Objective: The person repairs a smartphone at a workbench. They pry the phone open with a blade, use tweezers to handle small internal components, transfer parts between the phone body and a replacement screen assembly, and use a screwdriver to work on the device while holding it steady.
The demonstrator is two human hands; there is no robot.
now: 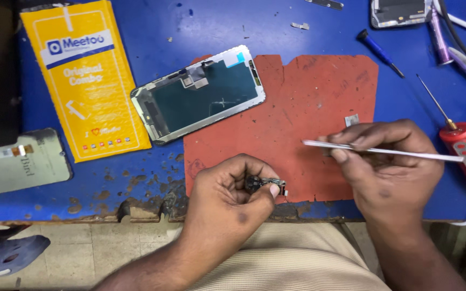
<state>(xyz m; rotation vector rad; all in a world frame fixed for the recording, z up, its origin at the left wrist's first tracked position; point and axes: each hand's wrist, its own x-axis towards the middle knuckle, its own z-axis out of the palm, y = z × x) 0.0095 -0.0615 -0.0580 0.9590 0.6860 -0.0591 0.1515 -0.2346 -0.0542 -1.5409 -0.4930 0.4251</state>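
Fingertips (272, 189) of left hand (227, 196) around small dark phone part (265, 184).

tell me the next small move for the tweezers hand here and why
Probably bring the tweezers in the right hand down and left to the small dark part pinched in the left hand. The tips point toward it but sit apart, above the red mat, and the left fingers hold the part up, exposed at their tips.
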